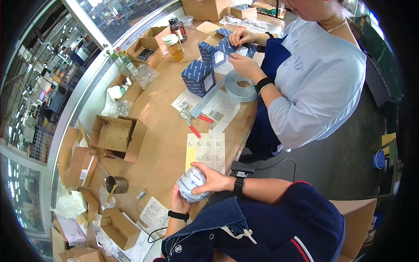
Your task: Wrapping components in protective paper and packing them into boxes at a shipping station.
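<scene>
Currently, both hands are gripping one round bundle (188, 182) wrapped in white film with blue print, located at the near edge of the tabletop (161, 105). Left hand (179, 202) is curling around its lower-left side; right hand (214, 179) is clasping it from the right, thumb lying across the front and index finger reaching over the top. Neither is spread flat; both are closing on the bundle from opposite sides. Can't tell if the bundle is resting on the wood or being held just above it.

Just beyond it, a label sheet (209, 150) with a yellow strip is lying flat. Further out, a red-handled tool (205, 118) is lying partly on printed paper (227, 109), near a wide tape roll (233, 91) and a closed blue carton (198, 77). Co-worker (321, 87) is standing on the right, handling an open blue carton (224, 46).

Left side: an open cardboard box (137, 139) is sitting beyond a metal cup (120, 185); a small metal cylinder (141, 194) is lying between cup and bundle. Far side: a jar of amber liquid (175, 51) is standing near a dark bottle (178, 30).
</scene>
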Demonstrator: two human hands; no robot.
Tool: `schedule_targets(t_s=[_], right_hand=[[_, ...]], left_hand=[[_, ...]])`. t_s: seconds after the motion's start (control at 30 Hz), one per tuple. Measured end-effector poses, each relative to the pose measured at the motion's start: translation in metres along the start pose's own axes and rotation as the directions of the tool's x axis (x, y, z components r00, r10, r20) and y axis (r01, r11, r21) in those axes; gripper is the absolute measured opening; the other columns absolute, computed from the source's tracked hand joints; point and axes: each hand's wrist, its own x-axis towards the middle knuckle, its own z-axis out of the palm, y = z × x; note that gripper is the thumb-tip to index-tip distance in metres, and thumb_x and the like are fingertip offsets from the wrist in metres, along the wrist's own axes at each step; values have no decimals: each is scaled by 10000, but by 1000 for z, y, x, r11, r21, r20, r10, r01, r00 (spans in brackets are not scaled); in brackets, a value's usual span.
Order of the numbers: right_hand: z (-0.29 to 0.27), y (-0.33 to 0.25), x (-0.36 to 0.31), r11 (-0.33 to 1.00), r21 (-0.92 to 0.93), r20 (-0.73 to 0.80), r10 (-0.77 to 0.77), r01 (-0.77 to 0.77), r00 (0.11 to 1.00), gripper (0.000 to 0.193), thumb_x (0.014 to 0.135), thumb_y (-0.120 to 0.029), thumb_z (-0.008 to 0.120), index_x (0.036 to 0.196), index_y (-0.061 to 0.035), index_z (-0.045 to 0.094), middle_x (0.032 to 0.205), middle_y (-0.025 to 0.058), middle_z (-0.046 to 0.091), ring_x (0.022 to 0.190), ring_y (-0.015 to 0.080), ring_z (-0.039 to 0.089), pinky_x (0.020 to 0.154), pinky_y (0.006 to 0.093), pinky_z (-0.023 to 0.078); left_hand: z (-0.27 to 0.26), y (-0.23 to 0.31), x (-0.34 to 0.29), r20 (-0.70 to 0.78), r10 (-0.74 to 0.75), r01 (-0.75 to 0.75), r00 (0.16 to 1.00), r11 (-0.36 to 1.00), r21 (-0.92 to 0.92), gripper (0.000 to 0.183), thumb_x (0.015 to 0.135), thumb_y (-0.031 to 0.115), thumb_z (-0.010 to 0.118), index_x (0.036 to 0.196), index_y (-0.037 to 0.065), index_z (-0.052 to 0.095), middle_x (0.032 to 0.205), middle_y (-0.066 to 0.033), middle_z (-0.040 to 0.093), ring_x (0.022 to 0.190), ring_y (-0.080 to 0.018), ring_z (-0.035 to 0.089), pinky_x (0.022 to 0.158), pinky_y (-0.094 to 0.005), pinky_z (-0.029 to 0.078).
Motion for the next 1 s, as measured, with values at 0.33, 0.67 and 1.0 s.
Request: schedule_targets(t_s=[0.33, 0.67, 1.0], right_hand=[[1, 2, -1, 1000, 14, -3, 22, -22, 1000, 955, 624, -267, 797, 1331, 3, 215, 1180, 183, 448, 1130, 243, 424, 960, 310, 340], [1, 7, -2, 1000, -12, -6, 27, -28, 1000, 952, 623, -280, 795, 1329, 2, 222, 1191, 188, 439, 1142, 247, 415, 966, 311, 335], [1, 10, -2, 999, -31, -11, 11, -12, 1000, 951, 622, -304, 797, 1322, 0, 230, 1194, 188, 433, 1147, 254, 410, 971, 318, 331]], left_hand=[[1, -2, 0, 6, 19, -19, 1000, 1000, 0, 547, 875, 429, 410, 1201, -9, 434, 1183, -144, 521, 1084, -267, 510, 944, -394, 388], [-6, -8, 0, 11, 50, -50, 999, 999, 15, 519, 884, 406, 404, 1193, -10, 443, 1178, -138, 527, 1084, -264, 511, 944, -398, 389], [-6, -8, 1, 24, -12, 14, 1000, 997, -76, 502, 871, 400, 457, 1185, 8, 453, 1175, -115, 523, 1078, -243, 506, 932, -384, 392]])
